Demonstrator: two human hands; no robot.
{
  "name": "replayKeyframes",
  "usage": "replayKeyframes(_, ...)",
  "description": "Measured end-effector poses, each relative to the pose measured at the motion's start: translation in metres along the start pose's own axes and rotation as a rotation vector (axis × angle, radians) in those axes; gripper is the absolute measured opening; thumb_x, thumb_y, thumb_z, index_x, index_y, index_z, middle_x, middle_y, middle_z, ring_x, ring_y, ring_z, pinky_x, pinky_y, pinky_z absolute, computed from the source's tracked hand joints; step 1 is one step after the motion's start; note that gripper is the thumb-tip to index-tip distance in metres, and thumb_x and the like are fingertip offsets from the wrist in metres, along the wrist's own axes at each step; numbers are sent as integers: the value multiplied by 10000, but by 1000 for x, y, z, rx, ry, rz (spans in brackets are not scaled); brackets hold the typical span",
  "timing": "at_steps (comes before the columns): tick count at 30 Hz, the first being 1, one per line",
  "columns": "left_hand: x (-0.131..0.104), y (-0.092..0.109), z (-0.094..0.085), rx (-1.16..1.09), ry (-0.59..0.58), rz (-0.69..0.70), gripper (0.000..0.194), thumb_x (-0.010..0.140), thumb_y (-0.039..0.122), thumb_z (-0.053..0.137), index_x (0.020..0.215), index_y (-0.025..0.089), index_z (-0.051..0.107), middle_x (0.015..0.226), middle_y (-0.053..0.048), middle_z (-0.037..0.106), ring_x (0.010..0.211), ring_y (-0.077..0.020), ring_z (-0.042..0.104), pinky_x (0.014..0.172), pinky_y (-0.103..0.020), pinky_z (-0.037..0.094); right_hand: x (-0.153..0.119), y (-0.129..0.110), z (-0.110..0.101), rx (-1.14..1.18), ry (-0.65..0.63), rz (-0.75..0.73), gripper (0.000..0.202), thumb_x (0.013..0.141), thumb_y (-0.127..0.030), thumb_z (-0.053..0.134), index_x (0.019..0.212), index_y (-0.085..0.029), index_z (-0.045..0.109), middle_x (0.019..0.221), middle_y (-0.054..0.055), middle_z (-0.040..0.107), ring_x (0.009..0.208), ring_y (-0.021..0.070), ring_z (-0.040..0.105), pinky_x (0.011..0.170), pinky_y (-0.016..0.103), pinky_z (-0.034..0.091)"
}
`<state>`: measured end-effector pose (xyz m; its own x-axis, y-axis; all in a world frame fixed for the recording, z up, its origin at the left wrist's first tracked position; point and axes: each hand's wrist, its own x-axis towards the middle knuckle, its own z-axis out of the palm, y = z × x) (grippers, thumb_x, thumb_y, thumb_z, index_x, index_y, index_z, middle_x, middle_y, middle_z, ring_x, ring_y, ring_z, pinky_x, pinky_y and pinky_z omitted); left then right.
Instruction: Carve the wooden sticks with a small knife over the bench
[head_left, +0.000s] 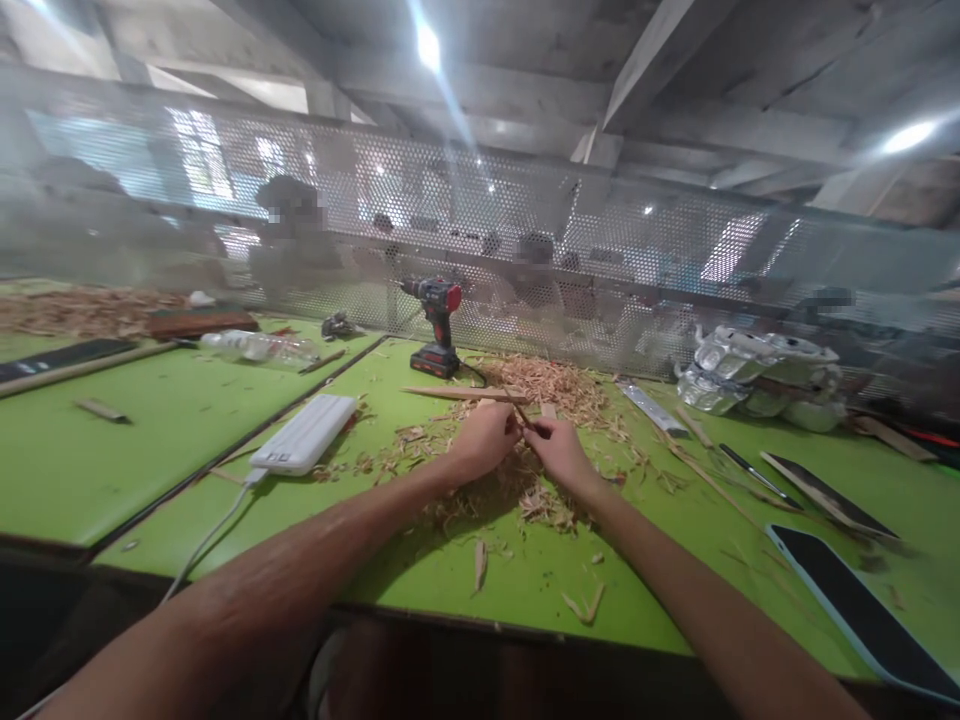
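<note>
The thin stick (517, 406) slants far and left over the desk (442, 590). The right hand (559, 450) pinches it; I cannot tell the left hand's (486, 440) grip.

Green tabletop (180, 440) lies mostly open well left of the left hand (486, 438), past a power bank (306, 434); beyond, a drill (436, 325) and heaped shavings (559, 382) block the way.

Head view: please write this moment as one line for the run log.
right hand: thin dark stick in grip | left hand: closed beside it, contents unclear | drill: upright beyond hands | shavings: around hands
</note>
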<state>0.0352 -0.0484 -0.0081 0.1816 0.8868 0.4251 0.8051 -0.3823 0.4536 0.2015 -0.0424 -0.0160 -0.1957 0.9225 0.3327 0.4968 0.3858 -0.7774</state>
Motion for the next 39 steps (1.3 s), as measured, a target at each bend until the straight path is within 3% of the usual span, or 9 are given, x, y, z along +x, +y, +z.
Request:
replayKeyframes(7, -1, 1, 0, -38, 8, 37, 108, 886, 161, 630, 839, 173, 727, 897, -102, 766, 855, -243, 683, 743, -314, 471, 1, -4, -2, -97, 48, -65, 251, 792, -382, 606, 672, -172, 672, 650, 44, 645, 682, 207, 539, 633, 303, 381)
replayKeyframes(18, 0, 1, 0, -7, -25, 4, 76, 890, 184, 642, 847, 177, 705, 913, -113, 762, 859, -252, 685, 726, -317, 461, 0, -2, 1, -115, 45, -79, 255, 820, -366, 583, 694, -164, 677, 667, 44, 631, 685, 202, 519, 637, 306, 357)
replayKeyframes(24, -1, 3, -3, -10, -12, -5, 68, 883, 204, 660, 838, 172, 700, 874, -101, 757, 842, -244, 675, 705, -311, 436, 1, -3, 3, -40, 52, -50, 268, 769, -401, 587, 701, -163, 688, 693, 53, 655, 706, 211, 540, 668, 315, 382)
replayKeyframes(30, -1, 1, -2, -59, 29, 62, 90, 882, 183, 629, 835, 170, 705, 857, -76, 757, 807, -215, 663, 700, -292, 430, 5, 3, 0, 52, 70, 5, 330, 713, -481, 637, 691, -162, 721, 611, 21, 598, 615, 177, 474, 585, 287, 356)
replayKeyframes(34, -1, -3, 3, -112, 49, 135, 125, 887, 187, 618, 880, 171, 743, 919, -74, 777, 834, -215, 667, 729, -296, 442, 4, 3, -1, 34, 53, -36, 307, 715, -448, 632, 669, -157, 720, 629, 23, 616, 636, 175, 492, 597, 280, 363)
replayKeyframes(39, 2, -8, 8, -87, 20, 110, 160, 881, 155, 613, 874, 174, 772, 888, -74, 780, 812, -220, 658, 703, -295, 432, 1, 0, -2, -51, 56, -57, 287, 774, -385, 611, 625, -152, 687, 601, 15, 585, 648, 168, 483, 599, 276, 331)
